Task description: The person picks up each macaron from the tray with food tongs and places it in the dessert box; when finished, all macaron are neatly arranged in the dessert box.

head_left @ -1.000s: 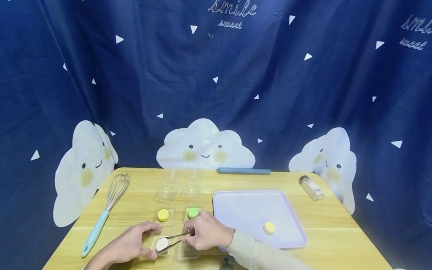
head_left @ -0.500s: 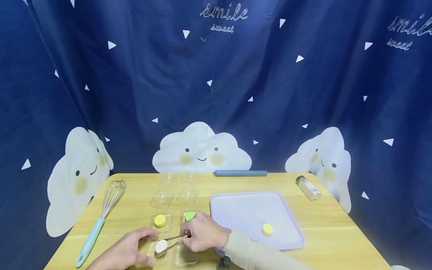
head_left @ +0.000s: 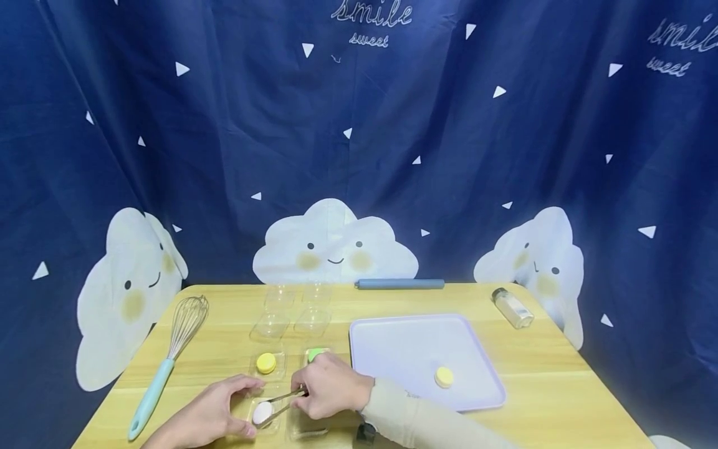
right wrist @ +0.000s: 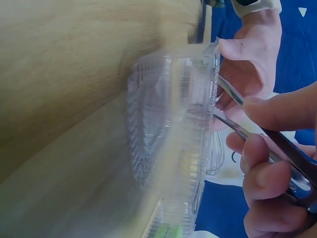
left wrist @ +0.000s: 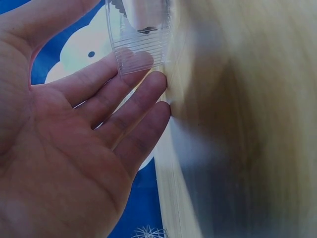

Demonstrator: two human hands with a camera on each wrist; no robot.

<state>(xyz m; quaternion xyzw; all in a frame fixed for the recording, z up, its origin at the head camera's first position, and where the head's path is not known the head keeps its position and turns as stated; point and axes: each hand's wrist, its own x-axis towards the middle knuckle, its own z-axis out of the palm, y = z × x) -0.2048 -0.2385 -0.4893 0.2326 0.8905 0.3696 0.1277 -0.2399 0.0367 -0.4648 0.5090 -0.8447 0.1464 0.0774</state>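
Note:
My right hand (head_left: 333, 388) (right wrist: 272, 173) grips metal tongs (right wrist: 235, 126). Their tips lie on both sides of a white macaron (head_left: 262, 413) in the near-left compartment of a clear plastic container (head_left: 308, 431) (right wrist: 193, 54) (left wrist: 143, 52). Around that compartment, my left hand (head_left: 207, 413) (left wrist: 74, 134) is spread, fingers fairly straight and fingertips at the plastic edge; its thumb touches a corner. A yellow macaron (head_left: 266, 363) sits in the compartment behind. The green macaron (head_left: 315, 353) (right wrist: 166, 231) is partly covered by my right hand in the head view.
Right of the container, a lilac tray (head_left: 412, 319) bears a pale yellow macaron (head_left: 444, 376). A whisk (head_left: 153, 396) lies at the left, a blue-grey rod (head_left: 399, 284) along the back edge, and a dark-capped jar (head_left: 513, 308) at the back right. The clear lid (head_left: 270, 325) stands open behind the compartments.
The tongs and right hand have shifted slightly left. Held between the tips, the white macaron has moved slightly left and shows less of its ridged edge. The head view has shifted a little.

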